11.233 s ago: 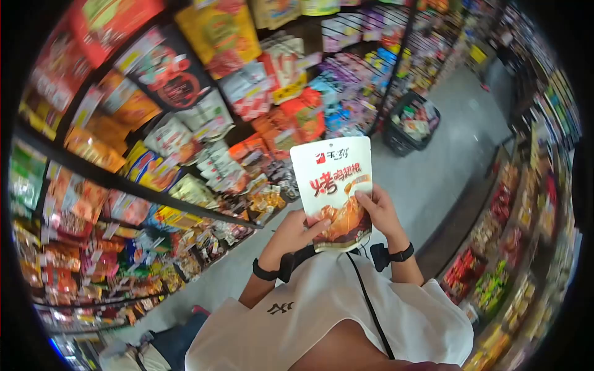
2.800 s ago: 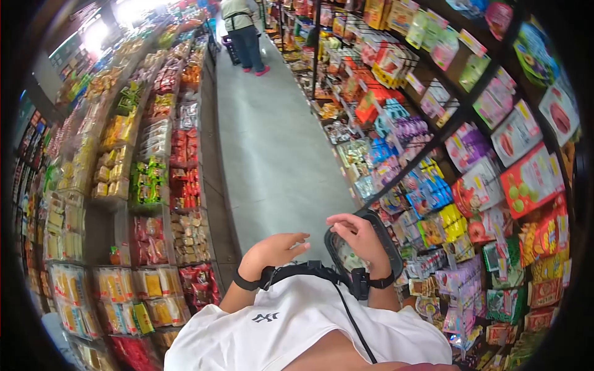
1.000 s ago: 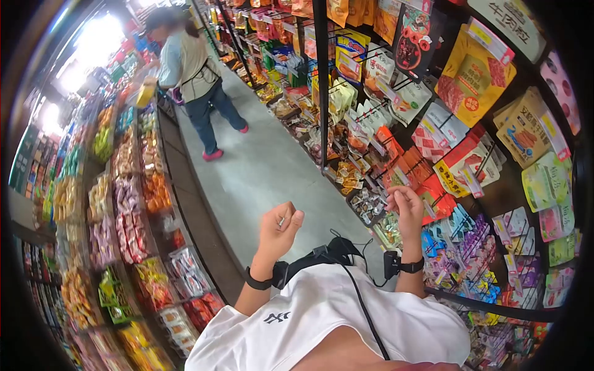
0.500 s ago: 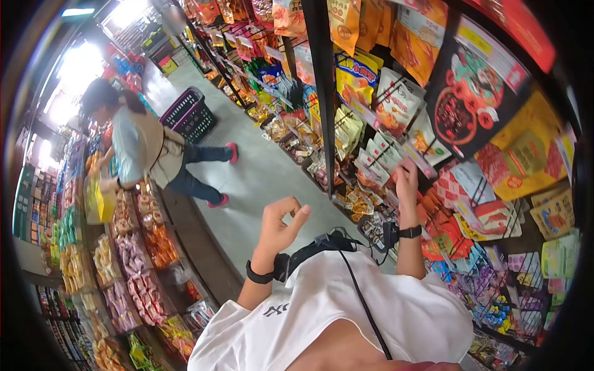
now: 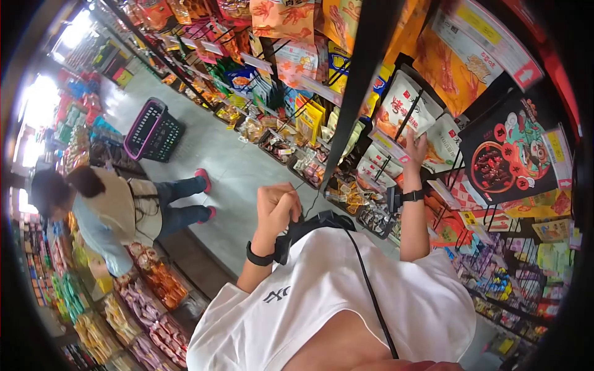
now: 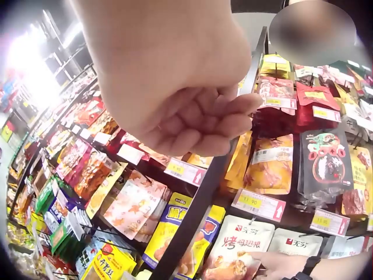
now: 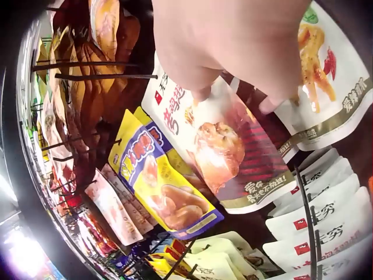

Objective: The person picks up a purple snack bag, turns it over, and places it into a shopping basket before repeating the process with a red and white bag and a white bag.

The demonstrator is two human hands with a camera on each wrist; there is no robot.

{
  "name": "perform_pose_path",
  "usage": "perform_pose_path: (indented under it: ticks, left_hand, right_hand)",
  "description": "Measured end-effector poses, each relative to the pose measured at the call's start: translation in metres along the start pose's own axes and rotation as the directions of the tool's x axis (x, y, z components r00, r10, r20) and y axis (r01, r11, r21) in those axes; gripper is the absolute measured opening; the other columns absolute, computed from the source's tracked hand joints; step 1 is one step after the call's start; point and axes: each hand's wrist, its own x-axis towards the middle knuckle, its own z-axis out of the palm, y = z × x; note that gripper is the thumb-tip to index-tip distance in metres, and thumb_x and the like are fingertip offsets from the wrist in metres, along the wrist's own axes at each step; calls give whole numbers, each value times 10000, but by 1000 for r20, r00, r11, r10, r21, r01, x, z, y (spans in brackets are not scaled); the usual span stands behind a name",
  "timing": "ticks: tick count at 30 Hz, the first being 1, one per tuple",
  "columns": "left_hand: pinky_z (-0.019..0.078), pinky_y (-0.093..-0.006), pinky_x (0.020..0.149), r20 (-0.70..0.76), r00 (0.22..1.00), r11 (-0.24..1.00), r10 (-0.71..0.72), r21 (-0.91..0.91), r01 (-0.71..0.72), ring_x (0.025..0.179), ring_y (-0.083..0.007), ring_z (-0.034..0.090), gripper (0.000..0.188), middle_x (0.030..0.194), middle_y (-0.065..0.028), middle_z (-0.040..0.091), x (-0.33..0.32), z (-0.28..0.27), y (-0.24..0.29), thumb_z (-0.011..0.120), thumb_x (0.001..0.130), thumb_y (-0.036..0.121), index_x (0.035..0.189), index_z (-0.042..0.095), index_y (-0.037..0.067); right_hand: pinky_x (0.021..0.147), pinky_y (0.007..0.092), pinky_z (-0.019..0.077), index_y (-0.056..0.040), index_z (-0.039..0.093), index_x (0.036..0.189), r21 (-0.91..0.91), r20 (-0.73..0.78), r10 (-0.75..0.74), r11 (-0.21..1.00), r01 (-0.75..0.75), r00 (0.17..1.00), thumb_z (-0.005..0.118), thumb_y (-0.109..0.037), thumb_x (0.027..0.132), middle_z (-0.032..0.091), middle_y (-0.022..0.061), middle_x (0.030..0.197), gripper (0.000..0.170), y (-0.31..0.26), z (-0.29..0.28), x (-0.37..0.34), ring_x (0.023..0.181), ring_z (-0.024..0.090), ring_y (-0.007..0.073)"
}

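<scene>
White packet (image 7: 215,146) on the rack, the right hand (image 5: 416,151) at its face.

It hangs with its printed front outward, a roasted piece of meat pictured low on it — the right hand touches that front, fingers mostly straight and spread, not closed round it. A second white packet (image 5: 444,143) hangs just beside it, partly behind the same hand; on the other side are yellow-and-blue packets (image 7: 166,189), and orange packets (image 6: 271,166) hang above, with a price tag (image 6: 259,204) between. A black packet (image 5: 510,154) hangs farther along, past the second white one. The left hand (image 5: 277,207) is raised well apart from the rack, fingers curled in on themselves, holding nothing. Across the aisle another person (image 5: 117,207) leans towards the bins — a dark basket (image 5: 154,131) stands on the floor nearby.
</scene>
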Motion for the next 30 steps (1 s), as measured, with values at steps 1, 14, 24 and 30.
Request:
perform_pose_path:
  ticks: [1, 14, 24, 30]
  left_hand:
    - [429, -327, 528, 17, 999, 999, 35, -14, -34, 508, -178, 524, 397, 502, -83, 589, 9, -10, 1, 494, 840, 74, 461, 577, -10]
    - [392, -318, 481, 312, 949, 990, -34, -122, 75, 467, -152, 483, 393, 472, -50, 564, 76, -85, -47, 528, 836, 36, 444, 527, 13]
    - [401, -304, 498, 541, 840, 982, -45, -130, 136, 500, -133, 525, 412, 541, -82, 604, 81, -74, -45, 496, 901, 33, 497, 566, 1]
    - [489, -294, 655, 677, 706, 977, -208, 170, 126, 688, -131, 632, 356, 729, -89, 689, 47, -34, -44, 553, 1027, 195, 774, 671, -25]
  right_hand:
    - [947, 338, 485, 10, 580, 1291, -9, 0, -17, 1000, 17, 1000, 649, -318, 1046, 681, 125, 1246, 416, 8, -1, -4, 1101, 623, 184]
    - [939, 279, 462, -6, 591, 1277, 87, -198, 82, 994, -66, 977, 591, -172, 1068, 662, 49, 1164, 266, -83, -6, -126, 1043, 590, 114]
    - [893, 260, 467, -10, 595, 1190, 82, -252, 140, 989, -123, 958, 588, -193, 1082, 669, 37, 1112, 212, -134, -3, -200, 996, 576, 70]
    - [896, 265, 469, -2, 600, 1206, 99, -223, 208, 977, -190, 952, 590, -181, 1080, 666, 30, 1099, 219, -137, -50, -261, 996, 579, 85]
